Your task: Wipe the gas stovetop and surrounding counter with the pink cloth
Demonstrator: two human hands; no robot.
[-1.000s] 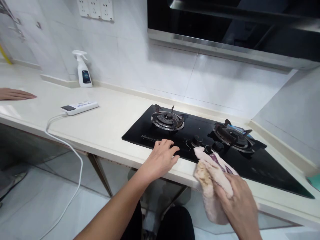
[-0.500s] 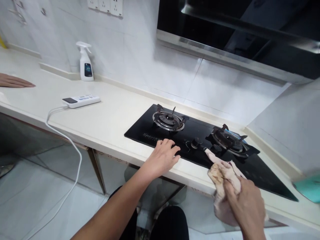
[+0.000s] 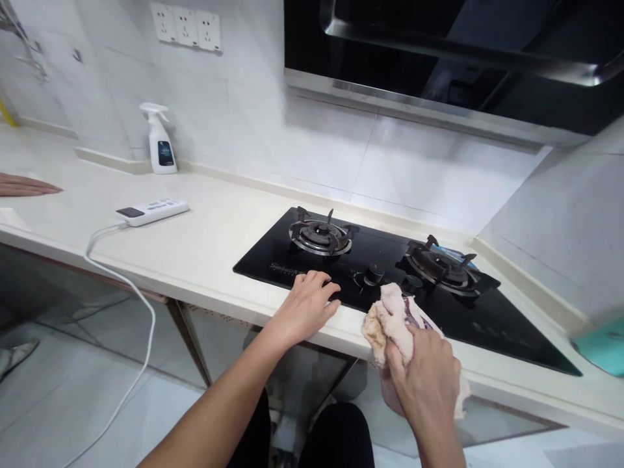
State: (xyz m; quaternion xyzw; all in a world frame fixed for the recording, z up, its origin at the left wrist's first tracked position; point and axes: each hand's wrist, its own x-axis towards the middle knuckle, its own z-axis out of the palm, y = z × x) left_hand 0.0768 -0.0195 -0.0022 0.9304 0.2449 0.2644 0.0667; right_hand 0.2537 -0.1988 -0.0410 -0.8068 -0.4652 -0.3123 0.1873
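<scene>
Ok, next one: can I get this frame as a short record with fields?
setting: kitchen counter with a black gas stove
left hand: resting on the stove's front edge, holding nothing
right hand: gripping a stained cloth at the counter edge, near the knobs
nearby: spray bottle, power strip, another person's hand at far left

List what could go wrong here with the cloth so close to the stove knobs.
1. The crumpled, stained beige cloth in the right hand sits right beside the black round knobs; wiping there could perhaps turn one.
2. The left hand rests on the front edge of the black glass gas hob and may smear it.
</scene>
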